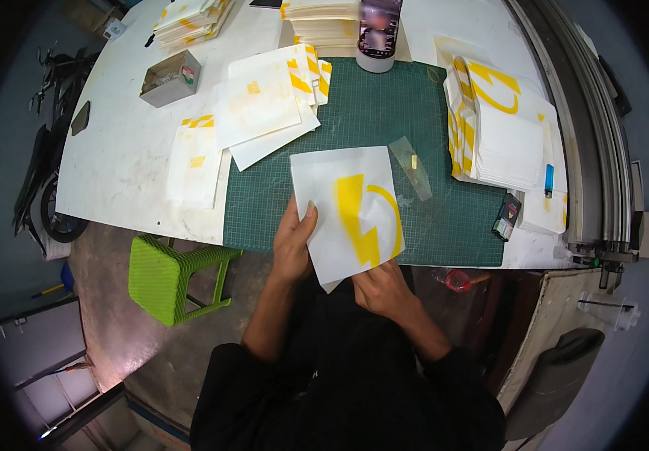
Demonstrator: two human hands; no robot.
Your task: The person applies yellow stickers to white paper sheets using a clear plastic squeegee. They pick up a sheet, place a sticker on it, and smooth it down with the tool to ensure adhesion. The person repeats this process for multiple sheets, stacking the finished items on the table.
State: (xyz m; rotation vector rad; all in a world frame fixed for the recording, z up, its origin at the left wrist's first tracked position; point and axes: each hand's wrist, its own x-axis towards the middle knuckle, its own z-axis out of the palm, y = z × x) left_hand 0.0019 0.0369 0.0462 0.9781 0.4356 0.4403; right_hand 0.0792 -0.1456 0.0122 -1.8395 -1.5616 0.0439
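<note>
A flat white paper bag [323, 218] with a bold yellow print is held up over the near edge of the green cutting mat [452, 233]. My left hand [293, 244] grips its left side, thumb lying on the front face and fingers behind. At the bottom edge my right hand [383, 289] has its fingers bent and closed on the paper; their tips are partly hidden. A small corner of another layer pokes out beneath the bag. Just right of the bag, a clear strip [412, 171] with a small yellowish piece lies on the mat.
Printed white papers [261, 109] lie spread at left, beside a grey box [170, 79]. A stack of folded bags [508, 143] stands right, near a blue lighter [549, 180] and a small black box [506, 216]. A phone [379, 30] stands at the back. A green stool [163, 282] is below left.
</note>
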